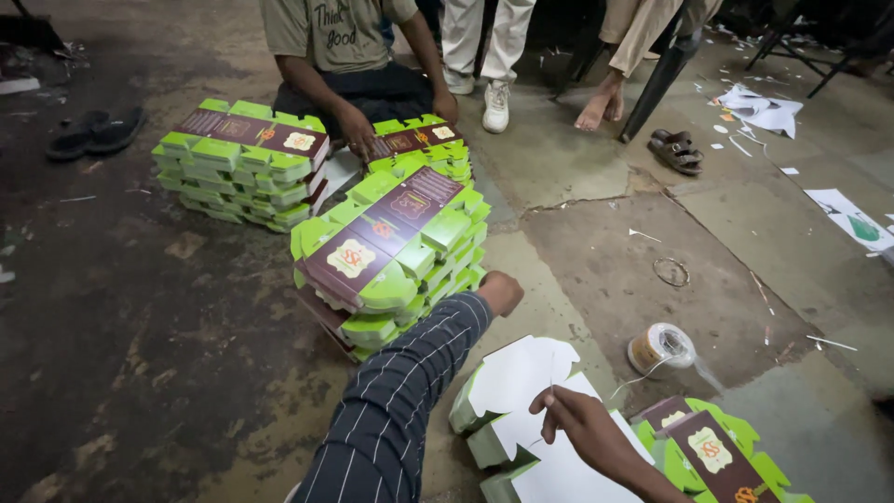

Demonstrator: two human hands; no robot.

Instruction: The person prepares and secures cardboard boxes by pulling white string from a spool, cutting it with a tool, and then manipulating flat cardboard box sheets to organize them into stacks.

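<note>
stained floor (140, 373) with carton stacks (391, 261), twine spool (659, 346)

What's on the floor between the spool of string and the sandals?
In the head view, a small wire ring lies on the floor between the spool and the sandals, plus a few paper scraps.

The left hand (500, 292) in a striped sleeve touches the side of a big stack of green and brown flat boxes (391, 256). The right hand (582, 424) pinches a thin string (633, 380) over a white-faced stack (531, 419). A string roll (659, 346) lies near.
</note>
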